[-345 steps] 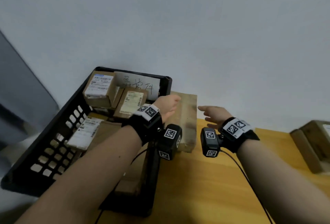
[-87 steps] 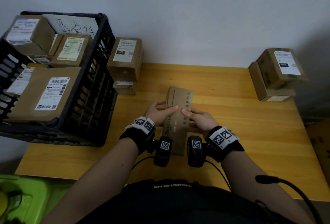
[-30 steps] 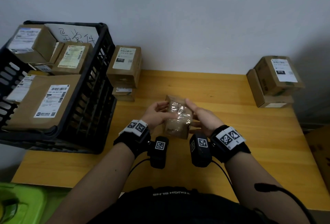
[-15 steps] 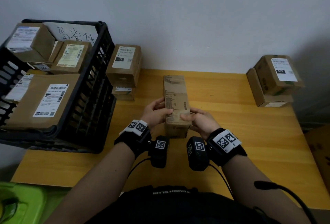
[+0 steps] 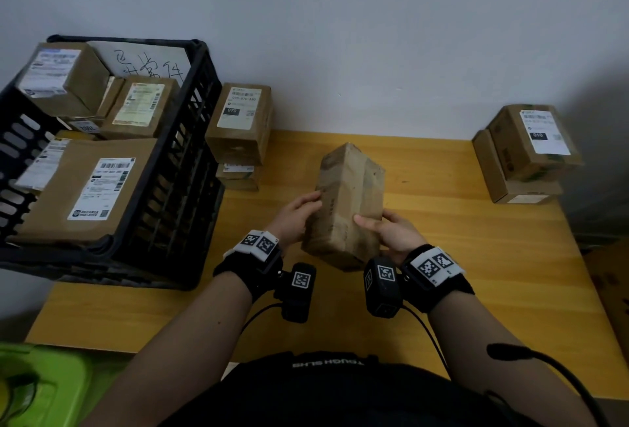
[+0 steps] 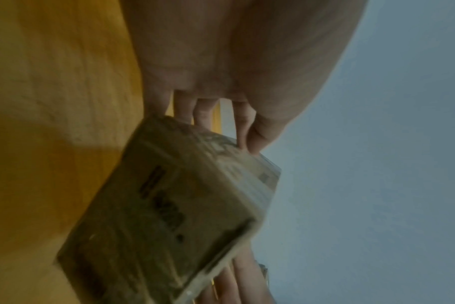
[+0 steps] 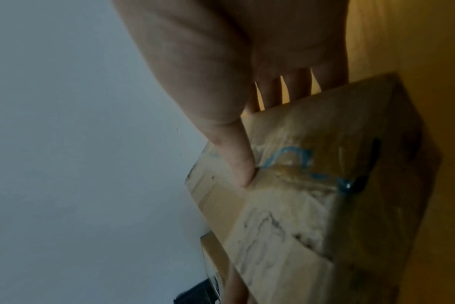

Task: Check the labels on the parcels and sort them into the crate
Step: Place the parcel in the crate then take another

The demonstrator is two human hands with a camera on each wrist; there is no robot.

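I hold a long brown taped parcel (image 5: 347, 202) above the wooden table (image 5: 476, 256), tilted, with no label on the faces I see. My left hand (image 5: 299, 215) grips its left side and my right hand (image 5: 384, 229) grips its right side, thumb on top. The left wrist view shows the parcel (image 6: 169, 216) with dark print, my fingers (image 6: 257, 135) on its far edge. In the right wrist view my thumb (image 7: 237, 156) presses on the taped face of the parcel (image 7: 312, 205). The black crate (image 5: 163, 188) at the left holds several labelled parcels (image 5: 92, 188).
Two labelled parcels are stacked beside the crate (image 5: 241, 123). Another two are stacked at the table's back right corner (image 5: 531, 150). A handwritten white sheet (image 5: 149, 62) leans inside the crate's back wall. A green bin (image 5: 41, 389) sits below the table at the near left.
Over the last second both hands have been turning the parcel over, showing different faces. It now sits tilted with an edge up, slightly further right than half a second ago.
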